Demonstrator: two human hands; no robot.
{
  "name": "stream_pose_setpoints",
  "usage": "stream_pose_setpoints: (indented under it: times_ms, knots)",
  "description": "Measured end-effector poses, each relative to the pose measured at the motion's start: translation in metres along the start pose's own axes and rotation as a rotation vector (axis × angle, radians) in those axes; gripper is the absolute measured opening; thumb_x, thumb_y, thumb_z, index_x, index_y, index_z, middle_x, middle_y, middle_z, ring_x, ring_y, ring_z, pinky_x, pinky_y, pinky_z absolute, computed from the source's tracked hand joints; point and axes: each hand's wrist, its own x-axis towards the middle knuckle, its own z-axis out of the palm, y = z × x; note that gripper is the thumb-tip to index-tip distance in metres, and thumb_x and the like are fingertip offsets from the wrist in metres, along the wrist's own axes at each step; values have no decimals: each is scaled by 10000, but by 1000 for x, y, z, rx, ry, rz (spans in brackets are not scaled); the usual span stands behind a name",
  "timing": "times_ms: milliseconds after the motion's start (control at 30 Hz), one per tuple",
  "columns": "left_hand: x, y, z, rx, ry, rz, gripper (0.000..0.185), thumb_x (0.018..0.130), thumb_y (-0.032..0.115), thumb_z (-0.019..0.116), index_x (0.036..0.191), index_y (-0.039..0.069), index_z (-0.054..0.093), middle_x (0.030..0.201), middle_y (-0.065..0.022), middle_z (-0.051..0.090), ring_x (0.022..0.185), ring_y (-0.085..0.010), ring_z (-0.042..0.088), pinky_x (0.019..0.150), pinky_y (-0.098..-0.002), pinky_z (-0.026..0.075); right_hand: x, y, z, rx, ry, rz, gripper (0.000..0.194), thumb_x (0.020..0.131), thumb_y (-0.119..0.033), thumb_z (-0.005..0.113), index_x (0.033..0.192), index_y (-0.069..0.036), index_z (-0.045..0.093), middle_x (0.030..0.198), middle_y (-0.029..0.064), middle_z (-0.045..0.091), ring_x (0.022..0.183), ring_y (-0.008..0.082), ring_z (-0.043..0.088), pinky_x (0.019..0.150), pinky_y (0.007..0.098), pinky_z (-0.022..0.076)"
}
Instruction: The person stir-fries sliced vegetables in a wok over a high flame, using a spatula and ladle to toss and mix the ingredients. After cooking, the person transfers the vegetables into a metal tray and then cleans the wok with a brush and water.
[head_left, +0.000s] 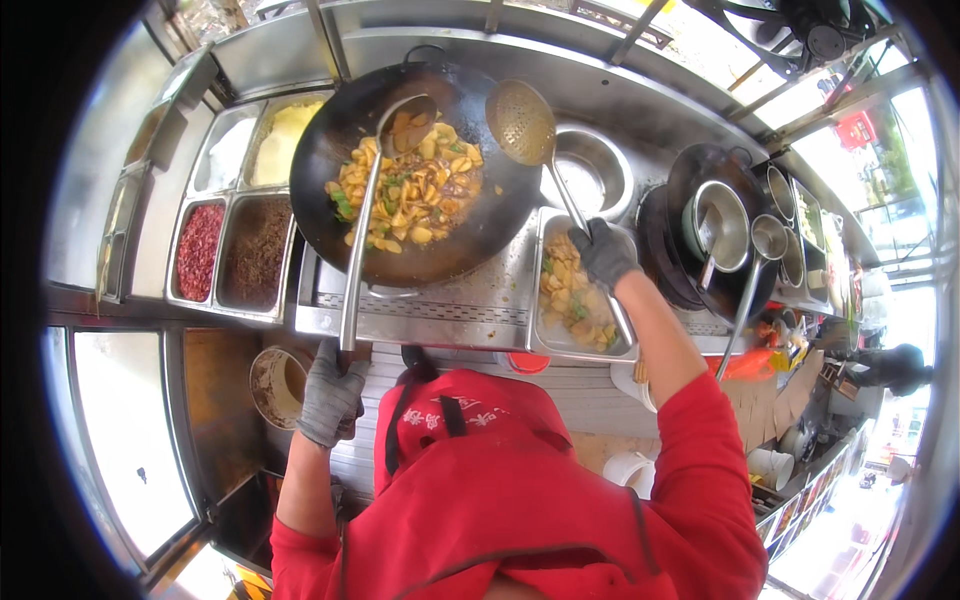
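My left hand (331, 396), in a grey knit glove, grips the handle end of a long metal ladle (363, 232). The ladle's bowl rests over sliced, browned food with green pieces (420, 187) in a large dark wok (480, 240). My right hand (604, 253), gloved alike, is closed around the handle of a perforated metal skimmer (520, 122), whose round head is over the wok's right rim. Below my right hand, a rectangular steel pan (534, 330) holds more of the sliced food; the skimmer's handle crosses above it.
Steel trays at the left hold red chopped food (199, 251), dark brown food (255, 251) and a yellow substance (283, 142). A round steel pot (615, 161) stands behind the pan. Another wok (679, 169) at the right holds a bowl and a ladle (769, 236). A bucket (262, 390) is below at left.
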Motion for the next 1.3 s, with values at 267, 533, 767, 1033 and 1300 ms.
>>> stream_pose_setpoints:
  times_ms: [267,533,767,1033,1300]
  knots:
    - [70,2,-94,629,286,162,277,893,136,556,1118,24,440,796,-140,604,704,-322,605,664,-422,485,91,-143,65,-610,-210,-358,303,899,-166,479,1100,-2,636,1042,223,661,966,342,654,844,401,516]
    - [88,-38,-96,614,184,74,259,867,156,570,1051,36,432,777,-213,584,747,-423,594,684,-493,459,49,-98,58,-448,-332,22,353,966,-310,472,1096,-2,584,834,182,659,768,304,667,672,410,526]
    - [87,-52,-56,633,21,28,289,878,166,561,1057,-2,409,753,-197,579,711,-417,585,639,-492,445,31,-178,162,1060,-620,385,310,924,-364,617,812,-91,523,557,-1,449,390,120,428,345,278,380]
    - [76,-21,-70,922,98,73,243,904,126,519,1066,11,380,798,-244,603,750,-463,598,624,-516,462,50,-200,163,1290,-776,320,291,920,-316,641,764,-136,475,548,-54,398,369,52,361,322,216,310]
    - [72,-28,-85,853,259,218,318,898,181,552,1158,27,454,851,-279,619,789,-467,613,626,-514,475,33,-169,156,1340,-751,248,249,927,-295,631,829,-141,462,551,-40,416,352,68,371,314,224,335]
